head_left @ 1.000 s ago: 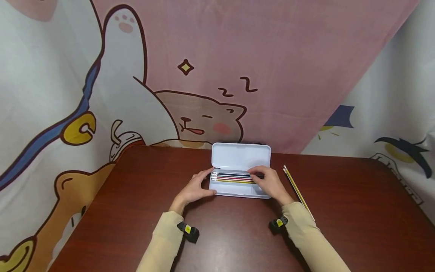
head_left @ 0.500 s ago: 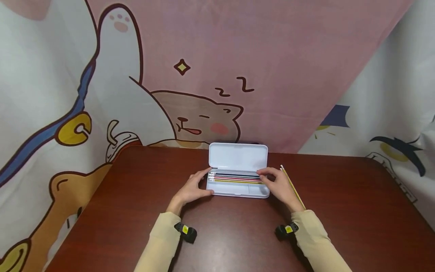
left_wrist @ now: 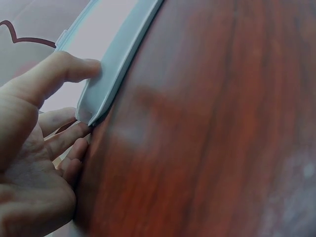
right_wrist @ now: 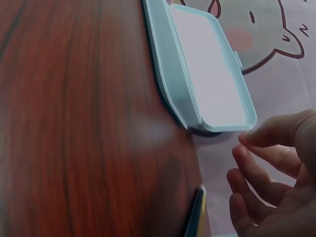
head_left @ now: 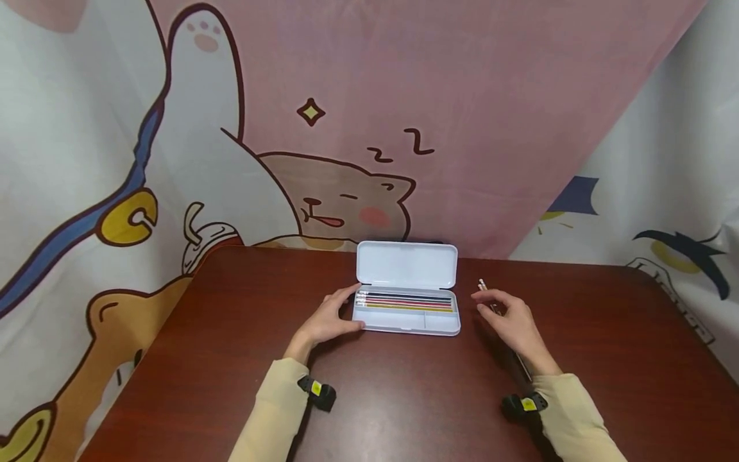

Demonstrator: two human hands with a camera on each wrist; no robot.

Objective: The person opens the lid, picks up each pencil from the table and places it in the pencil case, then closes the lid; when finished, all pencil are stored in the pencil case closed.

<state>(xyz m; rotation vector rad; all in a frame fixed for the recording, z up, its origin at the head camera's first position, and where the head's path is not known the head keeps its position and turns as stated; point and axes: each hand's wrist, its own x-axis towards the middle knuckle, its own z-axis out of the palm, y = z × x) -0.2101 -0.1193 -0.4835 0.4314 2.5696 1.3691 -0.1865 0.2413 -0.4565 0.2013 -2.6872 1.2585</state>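
Observation:
A white pencil case (head_left: 394,322) lies on the table with its lid (head_left: 407,264) raised. Several pencils (head_left: 407,301) with white eraser ends lie side by side in its rear compartment. My left hand (head_left: 328,322) holds the case's left end, thumb at the front and fingers round the end and back corner; in the left wrist view the thumb (left_wrist: 74,69) presses the case wall. Right of the case hovers my right hand (head_left: 516,326), fingers loosely bent, with nothing in them. Under it lie loose pencils (head_left: 482,284), largely hidden by the hand; one pencil (right_wrist: 195,215) shows in the right wrist view.
The brown wooden table (head_left: 381,398) reaches back to a cartoon-printed cloth (head_left: 491,115). The case stands near the table's back edge. A small divider marks off a compartment (head_left: 441,321) at the case's front right.
My right hand has left the pencils in the case and moved right, over the loose pencils. The left hand stays on the case's left end.

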